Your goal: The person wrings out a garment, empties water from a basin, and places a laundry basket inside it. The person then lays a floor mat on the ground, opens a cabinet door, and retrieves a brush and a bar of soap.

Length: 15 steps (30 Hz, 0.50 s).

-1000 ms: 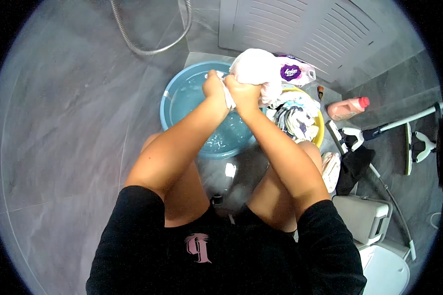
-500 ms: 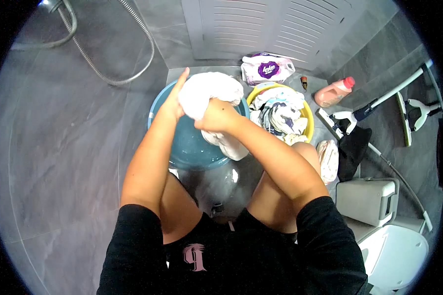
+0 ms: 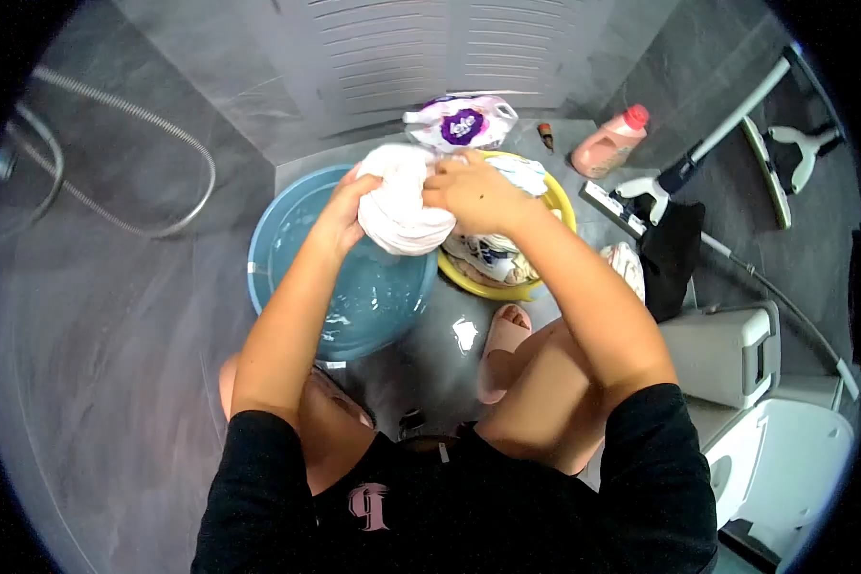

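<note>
A bunched white cloth (image 3: 400, 203) is held up between my hands, over the right side of the blue basin (image 3: 260, 251). My left hand (image 3: 346, 209) grips its left side, thumb in front. On the cloth's right side, my right hand (image 3: 480, 194) has bent fingers against the fabric, some of them partly hidden. Water lies in the blue basin below. Beneath my right hand and wrist stands the yellow basin (image 3: 473, 285), which holds crumpled light and dark-patterned laundry (image 3: 496, 251).
A tissue pack (image 3: 464, 124), a small brown bottle (image 3: 545, 136) and a pink detergent bottle (image 3: 610, 143) stand along the back. Mops (image 3: 674, 182), a black cloth (image 3: 673, 258), a grey bin (image 3: 717, 354) and a toilet (image 3: 784, 459) are at right. A shower hose (image 3: 206, 163) hangs left.
The white cloth, earlier hanging long and twisted over the blue basin, is now gathered into a compact bundle. My right hand has moved right, over the yellow basin, and the view has shifted.
</note>
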Motion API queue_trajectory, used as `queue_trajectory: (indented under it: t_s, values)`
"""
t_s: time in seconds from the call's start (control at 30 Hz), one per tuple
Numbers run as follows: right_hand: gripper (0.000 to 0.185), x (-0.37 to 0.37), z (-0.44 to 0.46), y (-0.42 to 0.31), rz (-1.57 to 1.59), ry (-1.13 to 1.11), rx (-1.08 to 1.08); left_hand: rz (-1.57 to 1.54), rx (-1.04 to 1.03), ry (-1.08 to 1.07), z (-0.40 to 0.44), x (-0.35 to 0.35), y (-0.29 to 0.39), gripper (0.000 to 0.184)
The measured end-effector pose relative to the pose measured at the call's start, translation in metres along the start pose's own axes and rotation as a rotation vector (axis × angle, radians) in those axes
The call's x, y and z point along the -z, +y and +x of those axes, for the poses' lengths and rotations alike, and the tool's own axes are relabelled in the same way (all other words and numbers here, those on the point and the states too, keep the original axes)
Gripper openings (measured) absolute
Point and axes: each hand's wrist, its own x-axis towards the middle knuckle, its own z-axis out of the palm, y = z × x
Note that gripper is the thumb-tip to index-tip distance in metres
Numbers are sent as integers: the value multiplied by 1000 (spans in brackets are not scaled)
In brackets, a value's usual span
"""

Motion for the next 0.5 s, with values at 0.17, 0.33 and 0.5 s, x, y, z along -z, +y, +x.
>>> queue_trajectory:
  t_s: [0.17,0.33,0.5]
  values:
    - [47,21,-58,59,124,275,-59,-80,-112,-150,68,-57,-17,48]
    - [62,-66,-121,99,239,562,-304,63,102,-221,136,-54,-62,47]
    - [100,-185,-179,96,376,148,-680,1809,450,114,168,5,-156,41]
